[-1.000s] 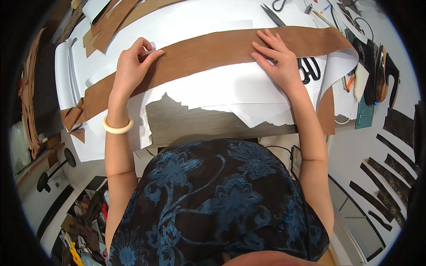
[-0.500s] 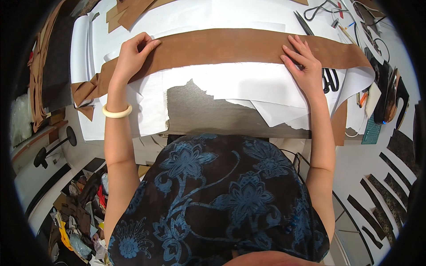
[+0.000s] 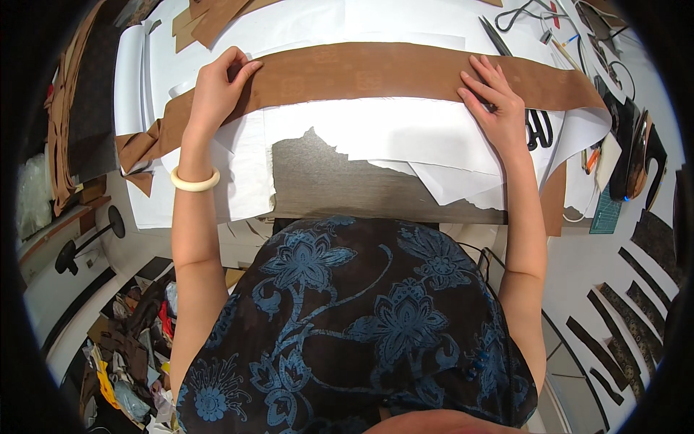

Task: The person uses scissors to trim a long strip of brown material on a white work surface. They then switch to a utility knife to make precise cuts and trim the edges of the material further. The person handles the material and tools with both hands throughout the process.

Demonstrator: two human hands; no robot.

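A long brown strip of fabric (image 3: pixel 361 70) stretches across the table, crumpled at its left end and curling over at its right end, where a pale underside shows. My left hand (image 3: pixel 219 88), below a cream bangle (image 3: pixel 194 180), pinches the strip between thumb and fingers near its left part. Resting on the strip toward its right, my right hand (image 3: pixel 497 103) lies with fingers stretched and apart. White paper (image 3: pixel 347 134) with torn edges lies under the strip. Black scissors (image 3: pixel 538 130) are partly covered by the strip beside my right hand.
A white roll (image 3: pixel 131 79) stands at the table's left, with brown pieces (image 3: pixel 217 22) at the back. Cords and tools crowd the right side near a green cutting mat (image 3: pixel 603 212). Dark strips (image 3: pixel 596 353) lie at the lower right; a scrap heap (image 3: pixel 130 347) fills the lower left.
The middle of the strip has shifted slightly away from me, and faint pattern marks now show on it. My left hand has moved slightly; my right hand stays nearly in place.
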